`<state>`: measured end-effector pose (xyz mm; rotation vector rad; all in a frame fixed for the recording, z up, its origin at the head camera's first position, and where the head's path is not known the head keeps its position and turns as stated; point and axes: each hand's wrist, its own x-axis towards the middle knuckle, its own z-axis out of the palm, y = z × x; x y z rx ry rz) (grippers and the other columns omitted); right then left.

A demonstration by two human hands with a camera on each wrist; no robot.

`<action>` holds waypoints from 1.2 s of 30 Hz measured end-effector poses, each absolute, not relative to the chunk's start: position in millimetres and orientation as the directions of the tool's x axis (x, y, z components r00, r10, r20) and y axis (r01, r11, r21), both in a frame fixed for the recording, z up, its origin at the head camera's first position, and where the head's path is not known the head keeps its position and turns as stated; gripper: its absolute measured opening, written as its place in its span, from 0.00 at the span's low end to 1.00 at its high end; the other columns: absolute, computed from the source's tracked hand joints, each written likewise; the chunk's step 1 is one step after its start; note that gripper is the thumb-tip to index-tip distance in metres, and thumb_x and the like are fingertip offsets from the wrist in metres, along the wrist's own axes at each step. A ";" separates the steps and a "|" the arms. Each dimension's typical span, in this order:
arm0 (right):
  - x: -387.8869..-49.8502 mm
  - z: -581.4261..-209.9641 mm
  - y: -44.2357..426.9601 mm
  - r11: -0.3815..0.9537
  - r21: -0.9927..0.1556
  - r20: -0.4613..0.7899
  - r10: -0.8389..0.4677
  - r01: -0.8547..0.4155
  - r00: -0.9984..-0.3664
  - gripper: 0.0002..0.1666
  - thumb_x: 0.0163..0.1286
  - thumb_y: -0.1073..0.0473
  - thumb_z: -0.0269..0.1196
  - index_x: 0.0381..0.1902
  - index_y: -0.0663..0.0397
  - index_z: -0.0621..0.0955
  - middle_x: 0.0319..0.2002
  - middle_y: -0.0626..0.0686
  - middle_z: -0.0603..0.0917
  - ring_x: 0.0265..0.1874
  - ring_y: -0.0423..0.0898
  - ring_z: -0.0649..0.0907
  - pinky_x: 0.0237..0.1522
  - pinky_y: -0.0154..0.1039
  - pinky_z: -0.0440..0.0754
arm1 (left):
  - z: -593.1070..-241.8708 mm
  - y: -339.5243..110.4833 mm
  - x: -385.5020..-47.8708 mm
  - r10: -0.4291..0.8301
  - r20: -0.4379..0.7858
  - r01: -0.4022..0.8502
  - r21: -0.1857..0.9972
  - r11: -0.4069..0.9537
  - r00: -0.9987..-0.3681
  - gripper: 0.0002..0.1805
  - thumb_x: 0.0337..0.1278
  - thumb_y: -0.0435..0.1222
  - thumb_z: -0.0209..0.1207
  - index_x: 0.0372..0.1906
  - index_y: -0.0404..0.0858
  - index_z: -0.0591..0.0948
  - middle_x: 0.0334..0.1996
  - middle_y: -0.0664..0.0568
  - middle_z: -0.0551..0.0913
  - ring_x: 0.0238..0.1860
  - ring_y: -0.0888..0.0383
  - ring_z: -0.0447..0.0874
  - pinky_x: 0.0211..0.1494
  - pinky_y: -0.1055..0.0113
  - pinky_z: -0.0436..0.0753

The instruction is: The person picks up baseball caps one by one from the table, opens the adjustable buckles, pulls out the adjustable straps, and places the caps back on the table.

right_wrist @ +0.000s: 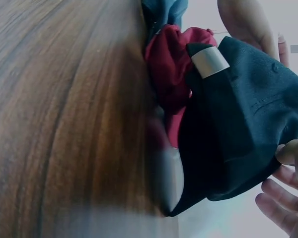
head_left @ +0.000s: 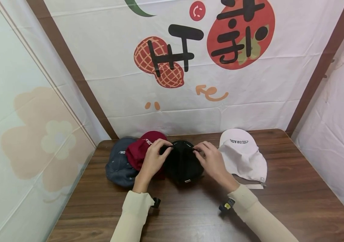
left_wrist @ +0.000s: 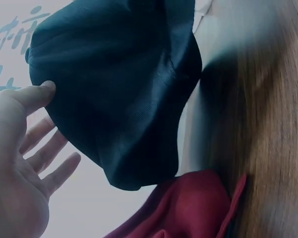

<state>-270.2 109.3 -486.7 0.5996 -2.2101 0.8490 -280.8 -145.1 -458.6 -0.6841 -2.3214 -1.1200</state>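
A black baseball cap (head_left: 184, 164) is held up between both hands at the back middle of the table. My left hand (head_left: 155, 156) pinches its left edge between thumb and fingers. On the opposite edge my right hand (head_left: 211, 159) pinches the cloth the same way. The left wrist view shows the dark crown (left_wrist: 114, 84), with the thumb on its near side. In the right wrist view a metal buckle (right_wrist: 210, 62) shows on the cap's strap. Beside the left hand, a dark red cap (head_left: 141, 149) overlaps a navy cap (head_left: 119, 164).
A white cap (head_left: 241, 154) with dark lettering lies to the right of my right hand. The brown wooden table (head_left: 187, 215) ends at a printed cloth wall (head_left: 166, 117) behind the caps. More cloth hangs at the left and right sides.
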 end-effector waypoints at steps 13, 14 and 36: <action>-263.2 -471.7 120.7 0.633 -0.412 0.757 -0.163 -0.655 -0.633 0.06 0.69 0.62 0.75 0.43 0.50 0.89 0.39 0.47 0.88 0.30 0.40 0.86 0.31 0.38 0.85 | -448.8 -136.7 -275.5 0.197 0.641 0.641 0.592 0.488 -0.742 0.05 0.69 0.33 0.69 0.46 0.41 0.89 0.42 0.50 0.88 0.44 0.55 0.88 0.53 0.60 0.89; -262.7 -471.1 121.3 0.627 -0.415 0.759 -0.162 -0.659 -0.631 0.06 0.69 0.62 0.75 0.43 0.50 0.89 0.39 0.47 0.88 0.30 0.40 0.86 0.31 0.37 0.85 | -448.2 -136.3 -275.0 0.192 0.639 0.637 0.596 0.489 -0.745 0.05 0.69 0.33 0.69 0.46 0.41 0.89 0.42 0.50 0.88 0.44 0.55 0.88 0.52 0.61 0.89; -244.4 -466.5 150.4 0.308 -0.424 0.821 -0.266 -0.852 -0.505 0.18 0.64 0.77 0.67 0.50 0.58 0.88 0.48 0.57 0.89 0.49 0.52 0.86 0.57 0.29 0.78 | -443.2 -133.5 -273.6 0.105 0.633 0.602 0.654 0.459 -0.767 0.04 0.72 0.34 0.66 0.46 0.38 0.86 0.44 0.47 0.88 0.41 0.53 0.87 0.42 0.71 0.84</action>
